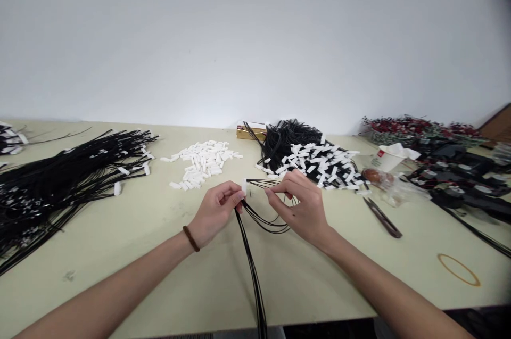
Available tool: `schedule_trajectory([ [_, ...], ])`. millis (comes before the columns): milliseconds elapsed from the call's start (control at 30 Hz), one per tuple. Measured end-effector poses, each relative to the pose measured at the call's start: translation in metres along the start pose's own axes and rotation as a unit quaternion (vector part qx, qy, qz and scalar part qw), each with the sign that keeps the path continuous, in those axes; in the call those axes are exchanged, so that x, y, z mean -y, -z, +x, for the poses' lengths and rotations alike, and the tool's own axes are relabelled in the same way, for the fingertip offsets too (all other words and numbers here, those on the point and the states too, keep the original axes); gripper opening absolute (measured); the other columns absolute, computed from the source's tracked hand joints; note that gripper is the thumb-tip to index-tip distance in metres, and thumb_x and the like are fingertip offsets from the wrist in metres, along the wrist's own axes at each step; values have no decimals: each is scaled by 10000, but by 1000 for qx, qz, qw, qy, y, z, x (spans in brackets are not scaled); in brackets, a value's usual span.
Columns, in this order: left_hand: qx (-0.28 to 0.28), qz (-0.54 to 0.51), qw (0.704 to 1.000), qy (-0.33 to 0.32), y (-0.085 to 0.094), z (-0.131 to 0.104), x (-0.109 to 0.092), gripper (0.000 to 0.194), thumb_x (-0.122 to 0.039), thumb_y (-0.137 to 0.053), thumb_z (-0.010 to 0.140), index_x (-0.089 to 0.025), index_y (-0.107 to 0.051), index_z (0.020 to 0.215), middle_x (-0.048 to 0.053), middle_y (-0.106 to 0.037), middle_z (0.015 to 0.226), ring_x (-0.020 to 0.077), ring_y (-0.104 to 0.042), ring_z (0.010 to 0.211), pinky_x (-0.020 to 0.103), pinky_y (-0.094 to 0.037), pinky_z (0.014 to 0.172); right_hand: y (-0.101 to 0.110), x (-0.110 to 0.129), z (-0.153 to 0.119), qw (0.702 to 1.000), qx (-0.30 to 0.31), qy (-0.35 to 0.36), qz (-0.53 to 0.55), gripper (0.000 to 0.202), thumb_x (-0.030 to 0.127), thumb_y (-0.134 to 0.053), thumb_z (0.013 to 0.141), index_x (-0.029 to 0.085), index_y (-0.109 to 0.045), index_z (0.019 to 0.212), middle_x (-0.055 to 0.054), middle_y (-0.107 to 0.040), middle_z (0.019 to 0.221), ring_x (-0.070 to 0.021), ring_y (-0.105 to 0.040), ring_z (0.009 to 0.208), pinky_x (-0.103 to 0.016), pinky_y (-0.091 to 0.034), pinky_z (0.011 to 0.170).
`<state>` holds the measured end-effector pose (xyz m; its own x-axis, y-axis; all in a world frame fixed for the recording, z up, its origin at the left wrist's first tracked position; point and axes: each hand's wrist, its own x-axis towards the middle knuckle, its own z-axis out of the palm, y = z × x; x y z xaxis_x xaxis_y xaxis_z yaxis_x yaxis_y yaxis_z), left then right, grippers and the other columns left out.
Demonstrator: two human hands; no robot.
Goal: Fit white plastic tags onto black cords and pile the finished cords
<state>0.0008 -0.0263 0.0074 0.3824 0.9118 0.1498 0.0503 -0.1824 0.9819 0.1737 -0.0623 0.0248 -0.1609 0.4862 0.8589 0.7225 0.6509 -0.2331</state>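
Note:
Between the thumb and fingers of my left hand is a small white connector. Several thin black wires run from that hand down over the table's front edge. Others loop round to the right, toward my right hand. The right thumb and index finger pinch a black wire close to the connector's right side, where several wires stretch across. I cannot tell exactly which wire the right fingers hold. A brown band circles my left wrist.
Loose white connectors lie behind my hands. Black cable bundles cover the left; another pile with white ends lies at back right. Thread snips, a paper cup, a plastic bag and a yellow ring are right.

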Motion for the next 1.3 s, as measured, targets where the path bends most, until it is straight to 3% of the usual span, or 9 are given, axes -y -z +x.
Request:
schedule_trajectory([
  [333,-7,42,999,-21,1,-1,0,183,-326,-531,753,-161,-512,677,-31,-511,538,104,-492,540,225,-369,544,1,0,1,999,12,-32,24,183,167,-550,767,165,-508,589,33,-353,526,-96,-337,541,-243,-282,520],
  [567,1,90,995,-46,2,0,2,177,-308,-514,766,-162,-513,666,-24,-507,555,99,-483,539,216,-366,518,3,3,3,990,42,-109,75,204,200,-556,761,166,-505,566,42,-330,521,-90,-335,531,-233,-266,501],
  [800,24,99,993,-54,3,-1,2,194,-325,-506,774,-167,-500,662,-32,-492,555,96,-487,525,217,-375,513,5,-2,3,986,87,-122,69,185,243,-540,793,174,-527,622,33,-359,539,-102,-356,548,-242,-286,513],
  [933,53,120,989,-63,5,-2,1,213,-340,-487,790,-169,-487,662,-34,-489,556,94,-488,525,219,-374,519,5,-4,2,993,107,-39,7,148,210,-488,827,176,-518,686,2,-421,610,-126,-369,622,-270,-317,583],
  [1067,121,128,983,-55,5,-3,-1,234,-351,-480,793,-167,-474,649,-35,-492,546,91,-479,518,221,-378,525,4,-1,0,992,125,6,1,112,184,-473,825,179,-485,714,-42,-482,760,-154,-411,743,-295,-358,659],
  [1200,165,99,980,-46,6,-3,-2,235,-361,-495,781,-168,-468,652,-37,-479,568,94,-493,531,227,-394,540,4,4,1,974,196,-20,115,122,140,-409,848,186,-442,740,-69,-549,965,-154,-480,910,-308,-396,784],
  [1300,175,89,980,-35,7,-3,-2,239,-370,-502,775,-166,-483,652,-30,-473,591,100,-498,546,236,-396,551,6,5,2,948,244,-77,187,139,154,-382,866,190,-431,742,-61,-578,1013,-132,-531,883,-286,-422,758],
])
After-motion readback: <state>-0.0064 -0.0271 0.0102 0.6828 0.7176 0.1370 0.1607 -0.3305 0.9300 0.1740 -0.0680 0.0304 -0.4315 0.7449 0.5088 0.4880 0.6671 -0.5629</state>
